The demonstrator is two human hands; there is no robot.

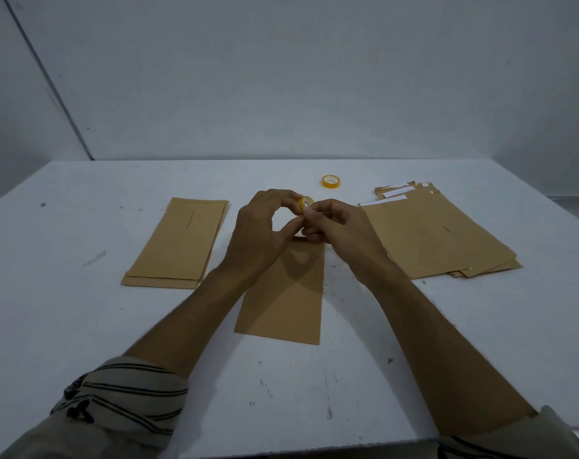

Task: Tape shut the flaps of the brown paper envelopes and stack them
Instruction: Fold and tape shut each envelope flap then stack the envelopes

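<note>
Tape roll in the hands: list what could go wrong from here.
1. The left hand and right hand pinch the tape roll above the centre envelope; nothing holds that envelope, so it may shift when tape lands.
2. The pile on the right is fanned loosely; a forearm sweep could scatter it.

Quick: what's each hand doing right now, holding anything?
Left hand: closed, holding the small yellow roll of sticky tape.
Right hand: closed, fingertips pinching that same roll, probably its loose end.
</note>
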